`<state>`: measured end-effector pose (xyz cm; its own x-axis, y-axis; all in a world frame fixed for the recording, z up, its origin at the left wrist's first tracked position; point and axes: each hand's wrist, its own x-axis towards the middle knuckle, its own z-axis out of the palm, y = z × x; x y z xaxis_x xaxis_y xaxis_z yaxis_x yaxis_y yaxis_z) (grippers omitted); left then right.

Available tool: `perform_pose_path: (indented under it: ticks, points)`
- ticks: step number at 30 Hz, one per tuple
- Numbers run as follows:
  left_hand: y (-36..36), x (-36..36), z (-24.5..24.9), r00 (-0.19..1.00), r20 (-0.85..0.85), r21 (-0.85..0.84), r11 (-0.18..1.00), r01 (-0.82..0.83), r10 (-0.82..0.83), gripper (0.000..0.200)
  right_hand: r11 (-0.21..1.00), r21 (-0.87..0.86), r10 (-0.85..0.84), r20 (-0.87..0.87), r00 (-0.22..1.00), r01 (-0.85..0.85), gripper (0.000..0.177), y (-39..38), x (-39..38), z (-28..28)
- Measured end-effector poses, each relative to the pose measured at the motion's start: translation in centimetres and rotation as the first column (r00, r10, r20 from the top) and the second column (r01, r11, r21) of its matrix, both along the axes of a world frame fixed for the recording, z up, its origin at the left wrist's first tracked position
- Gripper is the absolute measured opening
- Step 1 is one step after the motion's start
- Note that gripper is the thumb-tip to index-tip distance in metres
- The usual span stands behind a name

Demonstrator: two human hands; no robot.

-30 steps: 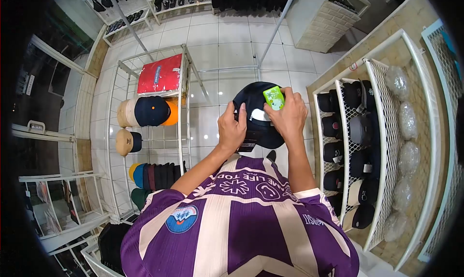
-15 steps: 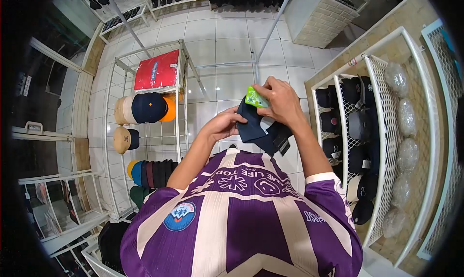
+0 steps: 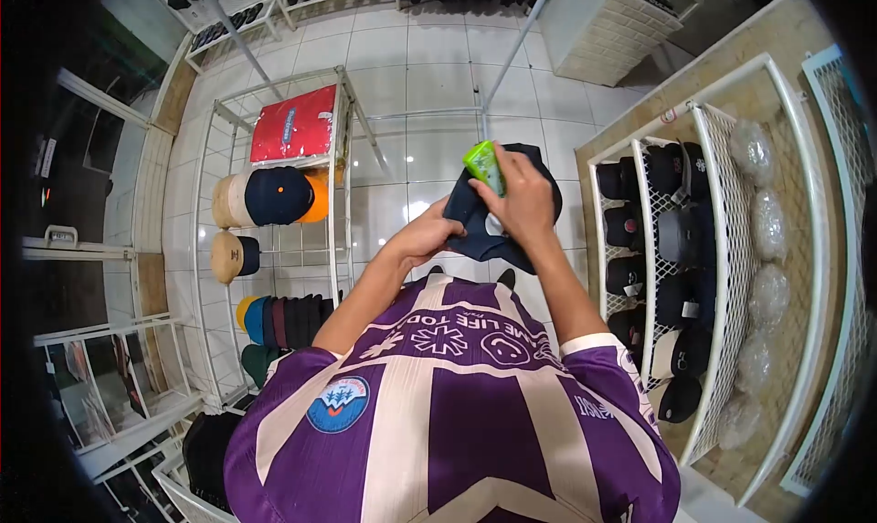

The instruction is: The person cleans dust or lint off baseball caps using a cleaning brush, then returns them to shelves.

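Observation:
A dark navy cap [image 3: 475, 235] is held up in front of my chest, its rounded crown showing behind my right hand. My left hand [image 3: 425, 233] pinches the cap's left edge between thumb and fingers. A bright green packet [image 3: 481, 162] with a paler, shiny lower part is gripped in my right hand [image 3: 523, 197], thumb in front of it, against the upper part of the cap. The cap's far side is partly hidden behind my right hand.
To the left, a white wire rack [image 3: 340, 194] holds a red packaged garment [image 3: 292, 126] and several caps [image 3: 279, 196]. White mesh shelves [image 3: 722, 276] on the right carry dark caps and clear plastic-wrapped bundles [image 3: 769, 217]. A metal pole [image 3: 519, 48] rises beyond the hands.
The cap has turned, so its rounded crown now shows behind my right hand. My right hand and the green packet have tilted more upright, with the packet slightly higher.

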<state>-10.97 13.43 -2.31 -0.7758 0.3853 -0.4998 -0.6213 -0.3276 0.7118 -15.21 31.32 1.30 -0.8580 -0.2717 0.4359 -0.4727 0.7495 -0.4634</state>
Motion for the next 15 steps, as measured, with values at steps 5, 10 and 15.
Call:
perform_pose_path:
  ticks: [5,10,15]
  points:
    - [-0.4,-0.1,-0.1,0.987,-0.135,0.0,0.996,-0.087,0.086,0.065,0.869,-0.483,0.262,0.274,0.925,-0.103,0.059,-0.8,1.2,-1.1]
    - [-0.1,0.4,1.2,0.991,-0.135,-0.051,0.999,-0.018,0.011,0.063,0.988,-0.152,0.03,-0.012,0.999,-0.031,0.059,-0.2,-0.6,0.6]
    - [-1.1,0.1,-0.3,0.994,-0.105,-0.022,1.0,-0.002,0.0,0.059,0.852,-0.524,0.304,0.494,0.814,0.0,0.064,0.0,0.4,-0.1]
